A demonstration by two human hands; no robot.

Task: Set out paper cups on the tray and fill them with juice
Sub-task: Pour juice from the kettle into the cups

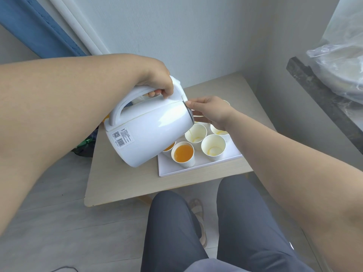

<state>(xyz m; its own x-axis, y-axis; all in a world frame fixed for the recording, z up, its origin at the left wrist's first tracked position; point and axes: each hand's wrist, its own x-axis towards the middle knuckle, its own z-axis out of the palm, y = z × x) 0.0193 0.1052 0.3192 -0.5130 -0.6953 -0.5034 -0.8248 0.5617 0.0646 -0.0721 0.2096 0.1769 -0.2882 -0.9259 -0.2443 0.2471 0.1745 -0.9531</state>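
As your left hand (157, 83) grips the one jug (153, 130), right hand (210, 112) touching its rim, six cups (213, 147) show at its four o'clock.

Jug (149, 132) hides most of one filled cup (170, 147); label (122, 137) print too small; plastic bag (342, 63) cut by right edge.

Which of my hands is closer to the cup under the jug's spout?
Right. The right hand sits just beyond the cup, fingers at the jug rim; the left hand grips its handle higher up, farther off.
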